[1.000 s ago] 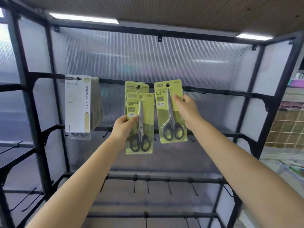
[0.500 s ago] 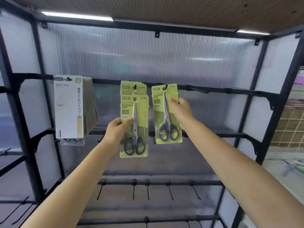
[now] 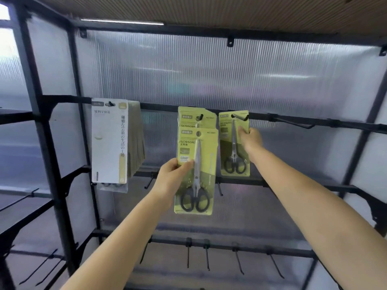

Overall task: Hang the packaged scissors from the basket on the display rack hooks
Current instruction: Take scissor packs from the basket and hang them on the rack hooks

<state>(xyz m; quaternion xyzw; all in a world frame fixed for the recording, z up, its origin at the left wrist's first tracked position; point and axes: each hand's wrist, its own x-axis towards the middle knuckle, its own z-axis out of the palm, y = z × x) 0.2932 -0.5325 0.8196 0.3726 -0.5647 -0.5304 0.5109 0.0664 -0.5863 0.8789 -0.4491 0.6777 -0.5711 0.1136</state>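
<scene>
My left hand (image 3: 173, 176) grips a green scissors pack (image 3: 196, 172) by its left edge, held below and in front of several like packs hanging on a top-rail hook (image 3: 195, 118). My right hand (image 3: 249, 137) pinches the right edge of a second green scissors pack (image 3: 234, 145); the hook (image 3: 240, 117) of the top rail passes through its hang hole. The basket is out of view.
A stack of white packaged goods (image 3: 110, 141) hangs at the left of the top rail. One bare hook (image 3: 293, 123) juts out to the right. Lower rails (image 3: 209, 245) carry several bare hooks. Black frame posts and ribbed translucent panels enclose the rack.
My right hand has pushed its pack up and back, and the hook now goes through its hole. My left hand's pack has sunk slightly lower. The camera has shifted.
</scene>
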